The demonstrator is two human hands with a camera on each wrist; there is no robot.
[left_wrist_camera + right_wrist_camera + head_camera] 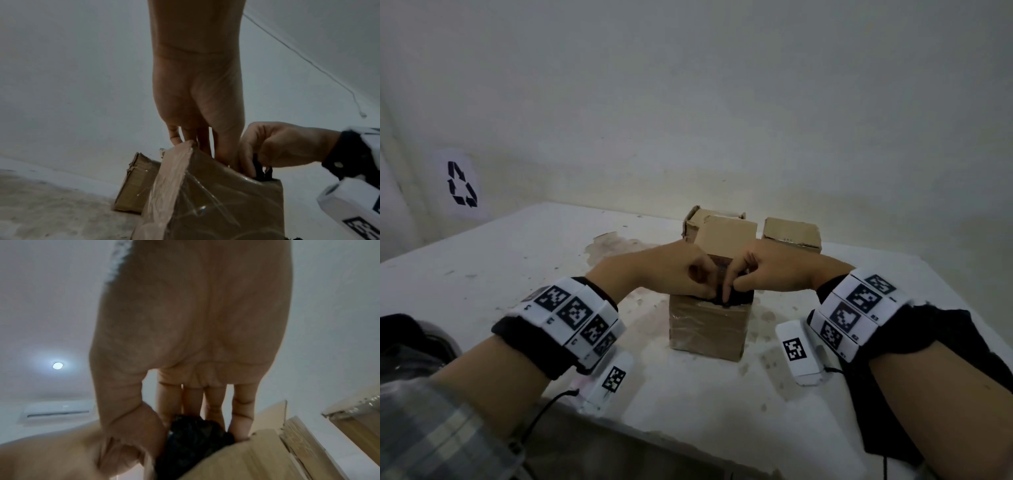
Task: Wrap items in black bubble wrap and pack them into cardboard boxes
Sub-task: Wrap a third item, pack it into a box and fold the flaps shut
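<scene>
The black bubble-wrapped bundle (193, 439) sits upright in the open mouth of the front cardboard box (705, 329), directly beneath both grips: left hand (664, 267) and right hand (767, 270) pinch its top (right seemingly nearer centre), so it goes straight down.

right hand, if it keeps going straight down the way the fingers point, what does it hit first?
The black bubble-wrapped bundle: the right hand points its fingers down into the open cardboard box and already grips the bundle at the opening. Box depth below isn't visible.
</scene>
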